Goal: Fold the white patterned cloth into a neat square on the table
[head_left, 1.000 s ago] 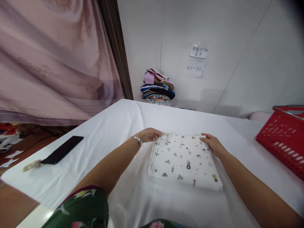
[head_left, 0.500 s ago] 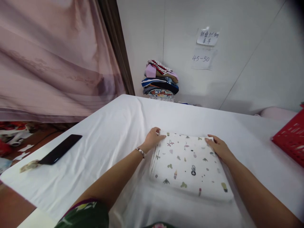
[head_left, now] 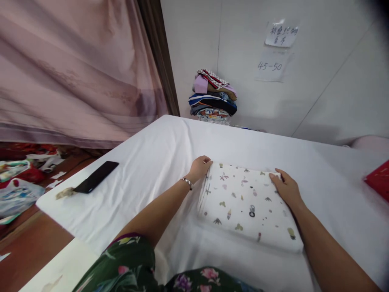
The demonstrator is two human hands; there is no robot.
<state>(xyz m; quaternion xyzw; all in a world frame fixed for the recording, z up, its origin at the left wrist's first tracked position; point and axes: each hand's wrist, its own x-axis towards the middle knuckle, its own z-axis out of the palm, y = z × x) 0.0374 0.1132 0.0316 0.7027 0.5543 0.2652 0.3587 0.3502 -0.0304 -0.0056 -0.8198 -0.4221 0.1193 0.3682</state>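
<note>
A folded white cloth (head_left: 247,202) printed with small coloured figures lies flat on the white-covered table (head_left: 158,162). My left hand (head_left: 199,168) grips its far left corner, fingers curled over the edge. My right hand (head_left: 285,187) holds the far right corner, fingers bent around the edge. A bracelet sits on my left wrist. Both forearms reach forward on either side of the cloth.
A black phone (head_left: 96,181) lies near the table's left edge beside a scrap of something. A stack of folded clothes (head_left: 214,97) sits against the white wall. A red basket (head_left: 378,180) shows at the right edge. A pink curtain (head_left: 75,69) hangs left; bags lie on the floor.
The view has swung left and down; the red basket has slid mostly out of sight. Both hands have stayed on the cloth's far corners, closing more around the edges.
</note>
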